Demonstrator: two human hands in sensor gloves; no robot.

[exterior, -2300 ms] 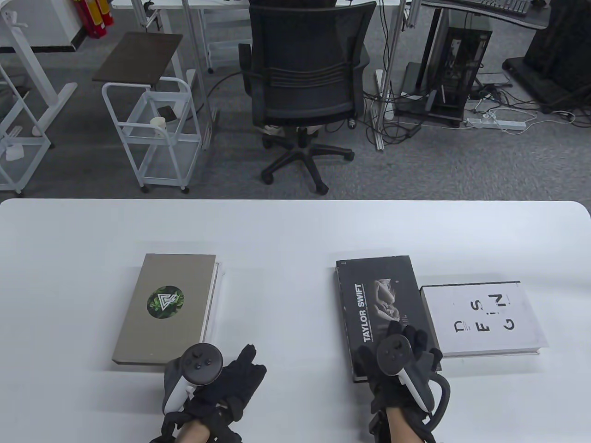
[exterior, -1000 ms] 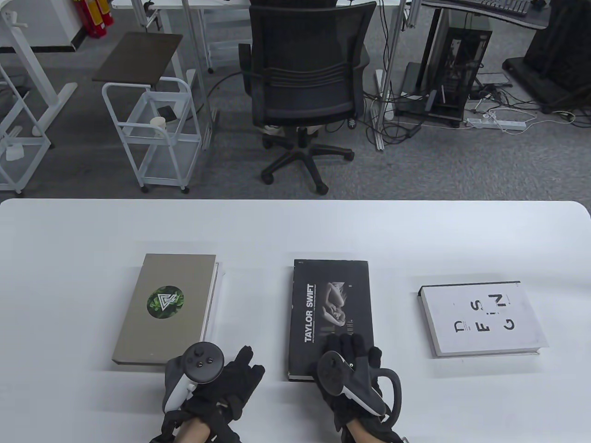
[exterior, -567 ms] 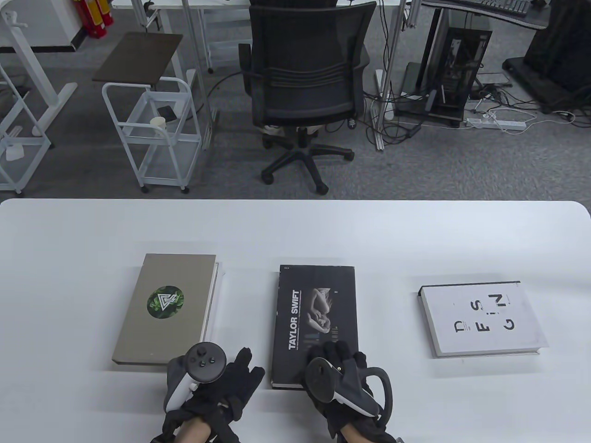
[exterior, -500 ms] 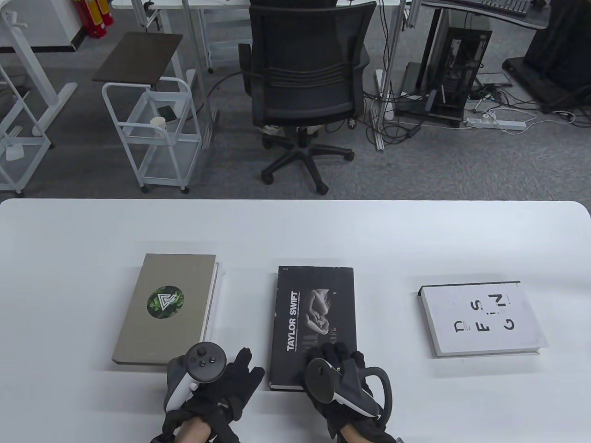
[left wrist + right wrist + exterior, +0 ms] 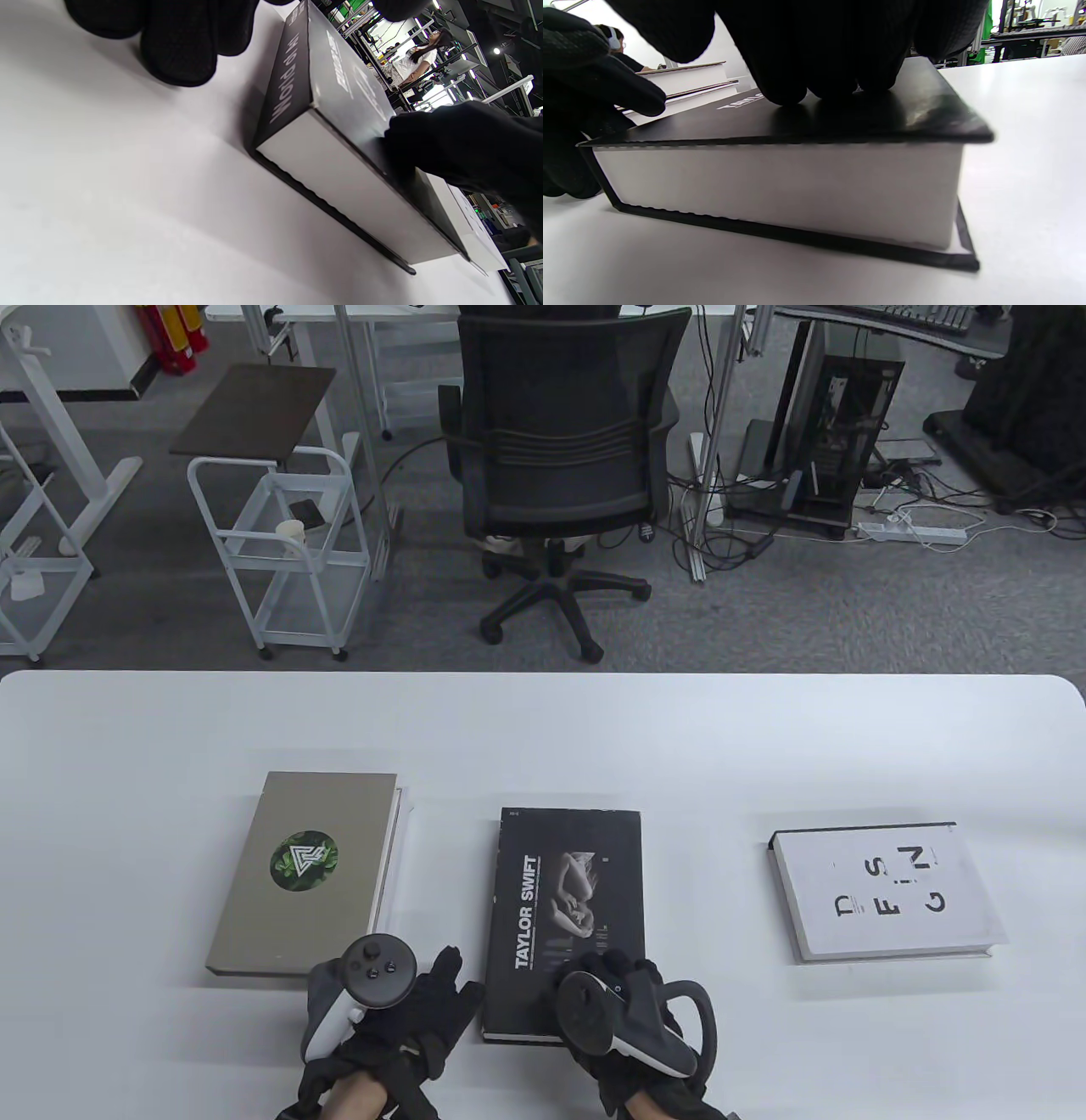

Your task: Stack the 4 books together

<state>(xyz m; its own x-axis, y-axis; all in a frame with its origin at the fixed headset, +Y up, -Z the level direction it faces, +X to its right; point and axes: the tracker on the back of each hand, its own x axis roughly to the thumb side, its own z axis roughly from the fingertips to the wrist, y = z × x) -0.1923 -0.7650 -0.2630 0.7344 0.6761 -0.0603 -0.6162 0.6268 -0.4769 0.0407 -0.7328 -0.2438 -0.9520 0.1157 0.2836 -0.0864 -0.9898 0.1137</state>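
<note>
A: Where is room on the table [image 5: 543, 729]?
B: Along its far edge, and between the black book [image 5: 564, 899] and the white book [image 5: 882, 895].
A: What blocks?
B: The grey book [image 5: 305, 869], near the black one.

The black book [image 5: 564, 920] (white title lettering and a grey photo on its cover) lies flat near the worktop's front edge, about midway along. The grey book [image 5: 305, 872] with a round green emblem sits toward the left on another book, whose white edge [image 5: 400, 802] just shows. The white book [image 5: 887, 891] lies flat toward the right.
</note>
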